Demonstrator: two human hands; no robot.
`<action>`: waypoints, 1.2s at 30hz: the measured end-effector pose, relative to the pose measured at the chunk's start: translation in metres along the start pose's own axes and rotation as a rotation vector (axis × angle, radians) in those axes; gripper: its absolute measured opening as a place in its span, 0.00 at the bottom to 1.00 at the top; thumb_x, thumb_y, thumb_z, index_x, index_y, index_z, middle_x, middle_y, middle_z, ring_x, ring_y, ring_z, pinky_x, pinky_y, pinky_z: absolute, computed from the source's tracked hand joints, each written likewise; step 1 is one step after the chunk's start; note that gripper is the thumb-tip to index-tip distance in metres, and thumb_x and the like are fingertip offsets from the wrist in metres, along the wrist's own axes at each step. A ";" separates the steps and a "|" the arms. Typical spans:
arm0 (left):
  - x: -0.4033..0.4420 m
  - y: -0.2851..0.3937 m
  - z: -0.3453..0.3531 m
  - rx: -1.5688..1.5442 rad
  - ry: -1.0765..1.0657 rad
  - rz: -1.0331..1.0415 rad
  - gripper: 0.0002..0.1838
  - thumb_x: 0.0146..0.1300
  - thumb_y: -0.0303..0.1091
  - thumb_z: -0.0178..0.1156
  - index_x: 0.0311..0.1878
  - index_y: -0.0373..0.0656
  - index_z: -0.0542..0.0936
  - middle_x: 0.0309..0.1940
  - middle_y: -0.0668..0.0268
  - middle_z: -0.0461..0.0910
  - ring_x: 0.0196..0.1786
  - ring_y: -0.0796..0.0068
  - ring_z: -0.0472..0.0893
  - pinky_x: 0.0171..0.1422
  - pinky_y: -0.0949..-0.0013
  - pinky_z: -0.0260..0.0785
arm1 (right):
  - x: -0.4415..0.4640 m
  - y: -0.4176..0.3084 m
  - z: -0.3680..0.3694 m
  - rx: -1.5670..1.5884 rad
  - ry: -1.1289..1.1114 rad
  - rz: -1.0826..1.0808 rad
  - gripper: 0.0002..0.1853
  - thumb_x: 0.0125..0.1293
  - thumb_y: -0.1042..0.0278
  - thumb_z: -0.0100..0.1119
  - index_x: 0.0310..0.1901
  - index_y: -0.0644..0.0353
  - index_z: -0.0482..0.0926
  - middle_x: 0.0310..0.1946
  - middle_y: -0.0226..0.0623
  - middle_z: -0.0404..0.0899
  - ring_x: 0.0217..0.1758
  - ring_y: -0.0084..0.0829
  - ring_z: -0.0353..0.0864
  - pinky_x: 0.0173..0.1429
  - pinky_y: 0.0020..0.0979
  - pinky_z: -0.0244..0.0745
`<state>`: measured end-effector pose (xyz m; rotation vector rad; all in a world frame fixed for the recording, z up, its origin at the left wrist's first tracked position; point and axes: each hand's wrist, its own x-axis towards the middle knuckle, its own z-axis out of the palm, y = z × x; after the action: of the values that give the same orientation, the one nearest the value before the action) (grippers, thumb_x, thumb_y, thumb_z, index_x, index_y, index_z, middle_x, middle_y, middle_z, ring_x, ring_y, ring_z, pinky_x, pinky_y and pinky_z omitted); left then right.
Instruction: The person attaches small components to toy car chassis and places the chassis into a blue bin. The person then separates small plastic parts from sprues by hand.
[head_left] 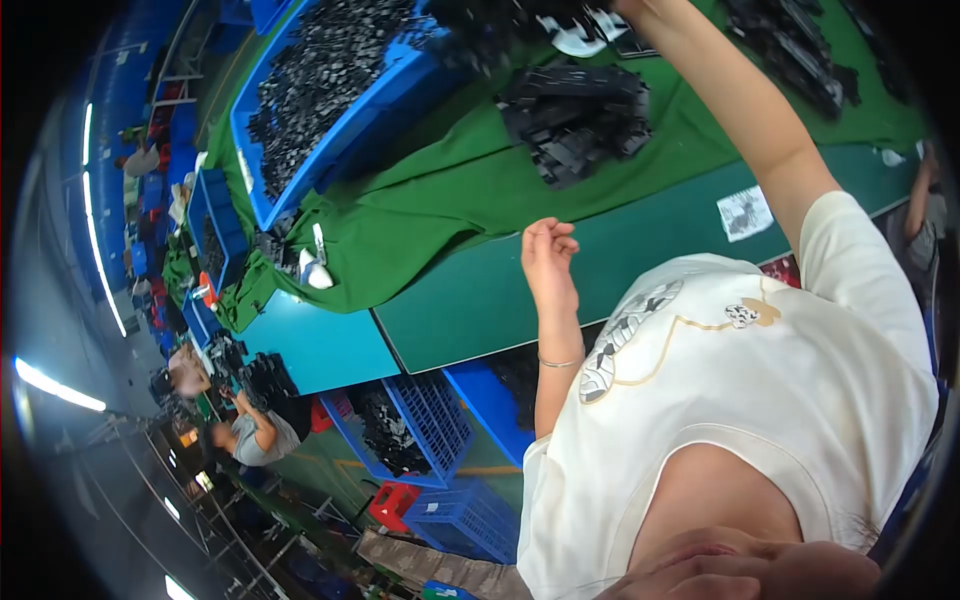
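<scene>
- Grip of the right hand (634, 8): cut off by the frame's far edge, so how far it is closed, and whether it has hold of anything, cannot be told.
- Left hand (550, 250): nothing in it; fingers loosely curled with gaps between them, over the near part of the green table (470, 310).
- Step in hand, as I judge it: handling black parts with the right hand; a dark, blurred clump (480, 35) shows just left of it.
- A further move from this pose would call for sure sight of the right fingers, and for the left to reach farther if both are needed.
- Right arm stretches far, elbow nearly straight; left forearm points away from the body, elbow low.
- Black parts (575, 110) lie heaped on the green cloth (400, 230), beyond the left hand.
- Farther left, a blue bin (350, 135) holds many small black pieces (315, 75).
- Printed paper (745, 213) lies to the right, near the right upper arm.
</scene>
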<state>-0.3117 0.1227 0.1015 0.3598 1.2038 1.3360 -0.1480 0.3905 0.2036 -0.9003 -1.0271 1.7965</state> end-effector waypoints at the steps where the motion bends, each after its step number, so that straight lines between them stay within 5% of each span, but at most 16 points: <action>1: -0.002 -0.008 -0.005 0.006 0.021 -0.019 0.10 0.60 0.37 0.45 0.37 0.40 0.67 0.28 0.65 0.71 0.27 0.79 0.69 0.33 0.77 0.62 | -0.012 0.027 -0.022 0.032 -0.047 0.047 0.11 0.49 0.70 0.56 0.34 0.65 0.76 0.25 0.37 0.77 0.24 0.26 0.75 0.27 0.27 0.72; 3: -0.008 -0.024 -0.017 0.015 0.076 -0.056 0.09 0.61 0.36 0.44 0.36 0.40 0.68 0.27 0.65 0.72 0.25 0.81 0.69 0.31 0.78 0.63 | -0.041 0.068 -0.065 -0.140 -0.036 0.329 0.24 0.52 0.77 0.50 0.53 0.64 0.63 0.45 0.41 0.70 0.48 0.33 0.70 0.49 0.32 0.68; 5: -0.012 -0.043 -0.030 0.063 0.075 -0.108 0.10 0.61 0.36 0.44 0.37 0.40 0.67 0.29 0.65 0.73 0.27 0.80 0.70 0.31 0.78 0.63 | -0.102 0.113 -0.073 -0.172 0.089 0.092 0.22 0.44 0.72 0.57 0.46 0.58 0.69 0.31 0.33 0.74 0.31 0.23 0.71 0.35 0.25 0.69; 9: -0.014 -0.072 -0.041 0.243 0.083 -0.210 0.11 0.60 0.36 0.44 0.40 0.39 0.66 0.33 0.63 0.73 0.30 0.78 0.72 0.33 0.78 0.64 | -0.186 0.148 -0.059 -0.251 -0.013 0.454 0.31 0.39 0.75 0.60 0.51 0.60 0.65 0.45 0.35 0.69 0.42 0.25 0.69 0.46 0.25 0.65; 10: -0.014 -0.077 -0.041 0.307 0.086 -0.229 0.11 0.60 0.36 0.44 0.41 0.39 0.66 0.33 0.63 0.74 0.31 0.78 0.73 0.33 0.78 0.65 | -0.196 0.177 -0.063 -0.626 -0.013 0.201 0.31 0.39 0.75 0.60 0.51 0.61 0.64 0.46 0.36 0.68 0.44 0.26 0.69 0.47 0.25 0.65; 12: -0.008 -0.089 -0.046 0.511 0.059 -0.159 0.11 0.59 0.34 0.44 0.42 0.37 0.65 0.35 0.62 0.73 0.33 0.78 0.73 0.33 0.78 0.65 | -0.206 0.202 -0.056 -0.456 -0.055 0.162 0.32 0.39 0.68 0.62 0.51 0.62 0.63 0.49 0.38 0.66 0.48 0.34 0.68 0.48 0.29 0.65; 13: -0.006 -0.094 -0.049 0.615 0.043 -0.124 0.11 0.59 0.33 0.44 0.42 0.37 0.65 0.36 0.62 0.73 0.34 0.77 0.73 0.34 0.78 0.65 | -0.210 0.210 -0.054 -1.018 -0.014 0.022 0.35 0.38 0.63 0.63 0.52 0.57 0.62 0.47 0.40 0.64 0.47 0.39 0.67 0.47 0.31 0.66; 17: 0.003 -0.083 -0.048 0.752 -0.041 -0.148 0.13 0.59 0.30 0.42 0.46 0.37 0.64 0.39 0.62 0.72 0.37 0.75 0.74 0.35 0.76 0.66 | -0.205 0.191 -0.022 -1.195 -0.078 0.195 0.41 0.36 0.63 0.66 0.55 0.54 0.57 0.51 0.46 0.57 0.54 0.44 0.60 0.52 0.37 0.62; 20: 0.009 -0.060 -0.048 0.849 -0.165 -0.202 0.16 0.59 0.29 0.39 0.51 0.37 0.63 0.38 0.61 0.73 0.40 0.71 0.75 0.39 0.72 0.66 | -0.209 0.182 -0.017 -1.148 -0.163 0.104 0.44 0.36 0.60 0.66 0.57 0.53 0.54 0.56 0.50 0.50 0.59 0.48 0.51 0.55 0.40 0.58; 23: 0.026 -0.039 -0.071 1.293 -0.279 -0.012 0.15 0.59 0.30 0.40 0.48 0.35 0.66 0.37 0.58 0.75 0.39 0.69 0.76 0.42 0.71 0.66 | -0.217 0.181 -0.016 -1.223 -0.354 -0.020 0.43 0.38 0.57 0.65 0.58 0.51 0.53 0.59 0.50 0.45 0.63 0.48 0.44 0.60 0.45 0.49; 27: 0.053 0.041 -0.048 1.355 0.011 0.243 0.14 0.57 0.30 0.47 0.45 0.35 0.68 0.35 0.54 0.76 0.41 0.60 0.75 0.44 0.69 0.66 | -0.212 0.175 -0.018 -1.253 -0.640 0.029 0.36 0.43 0.56 0.62 0.55 0.52 0.59 0.59 0.47 0.47 0.64 0.46 0.42 0.60 0.50 0.44; 31: 0.121 0.126 -0.021 1.080 0.160 0.822 0.13 0.53 0.29 0.51 0.43 0.36 0.69 0.38 0.54 0.73 0.43 0.62 0.74 0.46 0.69 0.64 | -0.190 0.148 -0.020 -1.118 -0.555 0.008 0.21 0.47 0.61 0.58 0.44 0.58 0.70 0.48 0.42 0.65 0.55 0.41 0.59 0.56 0.41 0.55; 33: 0.171 0.159 -0.006 1.144 0.192 0.916 0.15 0.52 0.29 0.54 0.44 0.35 0.69 0.41 0.54 0.73 0.46 0.66 0.73 0.50 0.70 0.63 | -0.180 0.144 -0.024 -0.996 -0.489 -0.085 0.16 0.48 0.65 0.58 0.38 0.61 0.72 0.38 0.39 0.72 0.45 0.40 0.68 0.49 0.34 0.63; 36: 0.235 0.193 0.046 1.472 0.120 0.958 0.24 0.48 0.36 0.58 0.48 0.35 0.66 0.45 0.51 0.70 0.50 0.59 0.70 0.53 0.65 0.60 | -0.171 0.145 -0.027 -0.991 -0.520 -0.079 0.17 0.46 0.65 0.58 0.39 0.62 0.72 0.39 0.40 0.72 0.45 0.41 0.68 0.48 0.35 0.64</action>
<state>-0.4280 0.3996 0.1665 2.1111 2.0865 0.9200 -0.1070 0.1988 0.0909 -0.9175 -2.3556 1.4292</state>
